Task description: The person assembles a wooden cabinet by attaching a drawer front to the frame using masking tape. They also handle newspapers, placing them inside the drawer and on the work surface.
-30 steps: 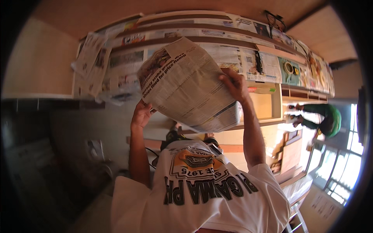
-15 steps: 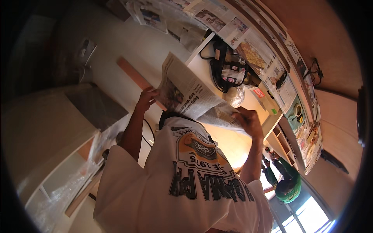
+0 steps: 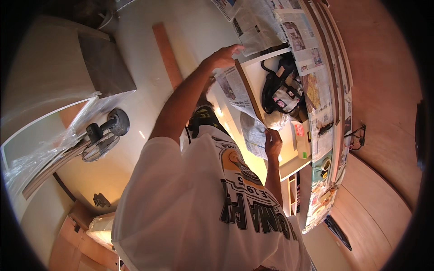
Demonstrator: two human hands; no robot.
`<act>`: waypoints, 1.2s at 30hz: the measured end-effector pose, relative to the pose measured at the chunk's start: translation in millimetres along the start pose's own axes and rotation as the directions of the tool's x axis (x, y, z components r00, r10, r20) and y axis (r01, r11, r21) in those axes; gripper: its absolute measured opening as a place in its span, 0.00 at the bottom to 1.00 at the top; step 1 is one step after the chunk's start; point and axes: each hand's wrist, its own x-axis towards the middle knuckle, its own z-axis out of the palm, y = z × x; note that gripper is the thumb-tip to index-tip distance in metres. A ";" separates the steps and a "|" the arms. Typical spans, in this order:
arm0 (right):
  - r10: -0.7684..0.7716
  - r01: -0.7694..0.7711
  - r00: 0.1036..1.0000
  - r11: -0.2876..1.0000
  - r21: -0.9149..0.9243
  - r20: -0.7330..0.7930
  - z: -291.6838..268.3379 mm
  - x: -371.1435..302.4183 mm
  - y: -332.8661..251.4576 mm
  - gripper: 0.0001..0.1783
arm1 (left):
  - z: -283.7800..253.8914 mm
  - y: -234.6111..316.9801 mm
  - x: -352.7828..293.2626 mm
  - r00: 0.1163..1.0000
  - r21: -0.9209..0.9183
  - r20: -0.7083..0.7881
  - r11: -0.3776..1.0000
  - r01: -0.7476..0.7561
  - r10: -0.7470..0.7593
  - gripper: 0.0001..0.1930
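Note:
A newspaper sheet (image 3: 233,90) hangs against the near edge of an open pale cabinet compartment (image 3: 255,72), its lower part folded and creased. My left hand (image 3: 224,56) is at the sheet's upper corner, over the end of the compartment's brown edge. Its thumb side meets the paper and a finger points out past the edge. Lower down, my right hand (image 3: 273,143) pinches the sheet's other end, fingers curled. In the compartment, beyond the paper, lie a black strapped bag (image 3: 287,88), a clear plastic bag (image 3: 275,120) and a box with a red label (image 3: 299,131).
Newspaper (image 3: 298,34) covers the long worktop, which carries wooden strips and a tape roll (image 3: 325,165). A reddish plank (image 3: 167,54) lies on the floor. At left are a black fan (image 3: 118,122) and a plastic-wrapped panel (image 3: 49,131).
The newspaper, earlier held spread in the air, has come against the compartment's edge. My left hand has moved up and right. The view has turned; a person in green is out of view.

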 end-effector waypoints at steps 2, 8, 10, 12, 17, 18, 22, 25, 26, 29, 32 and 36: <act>0.010 -0.011 0.999 1.000 -0.023 -0.032 4.2 -2.2 -0.8 0.05 | -3.9 -3.4 -3.3 0.991 -0.073 0.091 0.993 -0.093 0.099 0.36; 0.066 -0.067 0.997 0.997 -0.034 -0.040 8.1 -5.5 -4.3 0.07 | 6.4 -30.6 -13.8 0.985 -0.318 -0.063 0.933 -0.171 0.159 0.31; 0.088 -0.089 0.995 0.995 -0.034 -0.041 8.7 -7.1 -5.4 0.07 | 8.7 -36.8 -14.3 0.992 -0.325 -0.065 0.938 -0.120 0.105 0.30; 0.082 -0.083 0.995 0.997 -0.005 -0.054 9.7 -8.1 -6.0 0.08 | 8.5 -40.6 -14.1 0.996 -0.351 -0.058 0.932 -0.089 0.073 0.29; 0.122 -0.117 0.990 0.991 0.071 -0.071 12.9 -8.3 -6.2 0.08 | 9.1 -43.6 -16.6 0.998 -0.410 -0.005 0.910 -0.063 0.066 0.24; 0.109 -0.100 0.990 0.990 0.104 -0.085 12.9 -8.2 -5.9 0.08 | 9.4 -43.5 -16.9 0.997 -0.385 -0.043 0.920 -0.079 0.067 0.23; 0.132 -0.129 0.990 0.990 0.061 -0.052 9.0 -9.1 -5.5 0.08 | 5.0 -40.7 -17.1 0.995 -0.353 -0.044 0.931 -0.096 0.086 0.14; 0.158 -0.153 0.986 0.984 0.085 -0.045 5.0 -12.1 -4.6 0.08 | -1.5 -36.6 -15.8 0.991 -0.370 -0.081 0.920 -0.130 0.108 0.09; 0.160 -0.158 0.986 0.985 0.070 -0.038 3.8 -13.7 -4.2 0.08 | -3.4 -35.7 -14.7 0.989 -0.362 -0.109 0.923 -0.131 0.097 0.08; 0.206 -0.201 0.977 0.976 0.081 -0.052 0.5 -19.8 -3.5 0.08 | -5.2 -38.5 -7.0 0.990 -0.392 -0.087 0.909 -0.140 0.114 0.07; 0.238 -0.235 0.971 0.968 0.093 -0.019 1.6 -22.5 -4.3 0.07 | 2.0 -54.5 0.4 0.995 -0.355 -0.044 0.930 -0.095 0.085 0.08; 0.195 -0.190 0.980 0.977 0.096 -0.045 4.8 -19.1 -10.4 0.06 | 20.8 -84.9 -6.5 0.994 -0.131 -0.088 0.988 -0.078 0.067 0.16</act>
